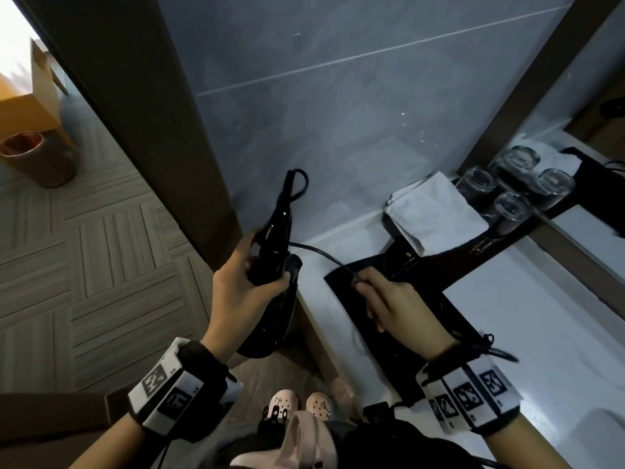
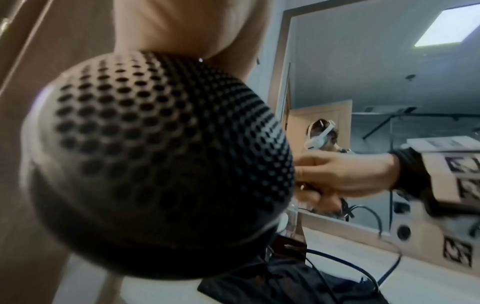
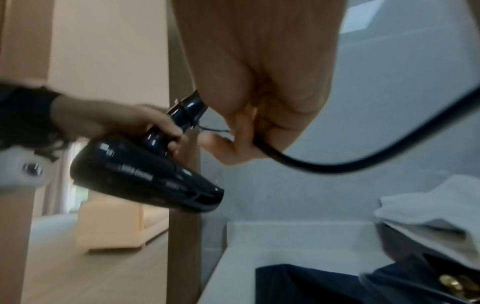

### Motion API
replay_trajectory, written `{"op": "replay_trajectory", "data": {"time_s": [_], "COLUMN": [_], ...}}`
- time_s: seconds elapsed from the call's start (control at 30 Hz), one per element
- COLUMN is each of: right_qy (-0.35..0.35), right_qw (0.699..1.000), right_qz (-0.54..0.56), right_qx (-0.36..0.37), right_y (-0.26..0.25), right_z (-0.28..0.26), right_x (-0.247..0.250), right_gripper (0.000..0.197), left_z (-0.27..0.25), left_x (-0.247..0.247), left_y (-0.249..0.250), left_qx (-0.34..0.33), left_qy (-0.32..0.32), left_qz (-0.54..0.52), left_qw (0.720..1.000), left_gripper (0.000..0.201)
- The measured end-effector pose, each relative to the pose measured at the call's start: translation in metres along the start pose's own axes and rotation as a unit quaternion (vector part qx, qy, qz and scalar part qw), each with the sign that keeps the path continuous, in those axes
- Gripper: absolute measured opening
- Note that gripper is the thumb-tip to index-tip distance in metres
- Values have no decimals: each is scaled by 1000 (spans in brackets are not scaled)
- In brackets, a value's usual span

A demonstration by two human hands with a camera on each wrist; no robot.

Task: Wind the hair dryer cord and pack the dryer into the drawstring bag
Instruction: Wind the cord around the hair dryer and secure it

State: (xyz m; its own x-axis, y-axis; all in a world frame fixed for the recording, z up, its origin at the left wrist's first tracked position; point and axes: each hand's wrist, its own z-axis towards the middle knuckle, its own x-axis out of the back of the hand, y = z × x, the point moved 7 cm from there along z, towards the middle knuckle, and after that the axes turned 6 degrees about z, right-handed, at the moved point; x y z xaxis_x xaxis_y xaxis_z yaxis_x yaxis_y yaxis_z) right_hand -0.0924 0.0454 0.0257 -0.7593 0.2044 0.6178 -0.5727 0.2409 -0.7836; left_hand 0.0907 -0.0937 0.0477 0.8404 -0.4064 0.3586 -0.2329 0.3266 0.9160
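My left hand (image 1: 252, 282) grips the handle of the black hair dryer (image 1: 272, 306), held in the air off the counter's left end, handle pointing up and away, barrel down. Its perforated rear grille (image 2: 155, 160) fills the left wrist view. The black cord (image 1: 321, 253) loops at the handle's top and runs right to my right hand (image 1: 382, 299), which pinches it above the dark drawstring bag (image 1: 449, 319) lying flat on the white counter (image 1: 541, 316). In the right wrist view the cord (image 3: 337, 164) curves away from my right hand's fingers (image 3: 241, 139) beside the dryer (image 3: 145, 174).
A folded white cloth (image 1: 436, 213) lies on a dark tray at the back of the counter, with upturned glasses (image 1: 510, 208) beside a mirror. A brown door frame (image 1: 162, 130) stands left of the grey wall. A bin (image 1: 37, 157) sits on the floor.
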Motion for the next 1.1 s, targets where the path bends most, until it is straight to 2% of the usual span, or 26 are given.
{"op": "replay_trajectory", "data": {"time_s": [0.1,0.17,0.27,0.37,0.47,0.57,0.63,0.77,0.83,0.9,0.93,1.03,1.1], "right_qy": [-38,-30,35,38,19,31,60,150,174,154,122,23,7], "right_qw": [992,992,999,999,998,988,988,986,980,974,974,978,967], "right_qz": [-118,-119,-31,-4,-64,-132,-106,31,-14,-96,-114,-101,-121], "right_qx": [20,19,19,14,6,78,93,66,96,139,155,183,224], "right_y": [8,15,20,21,17,2,-1,3,-7,-25,-33,-58,-76], "right_z": [-10,-15,-20,-21,-20,-21,-22,-25,-27,-30,-30,-34,-38], "right_x": [-8,-7,5,9,6,5,8,30,39,40,37,29,27], "right_gripper": [30,37,27,28,23,22,22,23,29,41,43,22,19], "left_z": [5,9,13,14,14,13,13,15,15,15,15,17,18], "left_x": [7,12,16,17,16,14,15,18,19,19,18,13,8], "left_y": [0,-1,0,0,-2,-1,-4,-12,-15,-17,-18,-22,-22], "left_qx": [23,38,45,48,56,52,59,60,57,54,51,50,44], "left_qy": [30,41,47,46,44,43,46,43,42,43,43,31,18], "left_qz": [-9,-17,-7,8,9,21,26,42,51,58,61,67,87], "left_qw": [999,998,998,998,997,997,997,996,996,996,996,996,995], "left_gripper": [58,59,64,64,63,62,63,63,63,61,59,56,58]}}
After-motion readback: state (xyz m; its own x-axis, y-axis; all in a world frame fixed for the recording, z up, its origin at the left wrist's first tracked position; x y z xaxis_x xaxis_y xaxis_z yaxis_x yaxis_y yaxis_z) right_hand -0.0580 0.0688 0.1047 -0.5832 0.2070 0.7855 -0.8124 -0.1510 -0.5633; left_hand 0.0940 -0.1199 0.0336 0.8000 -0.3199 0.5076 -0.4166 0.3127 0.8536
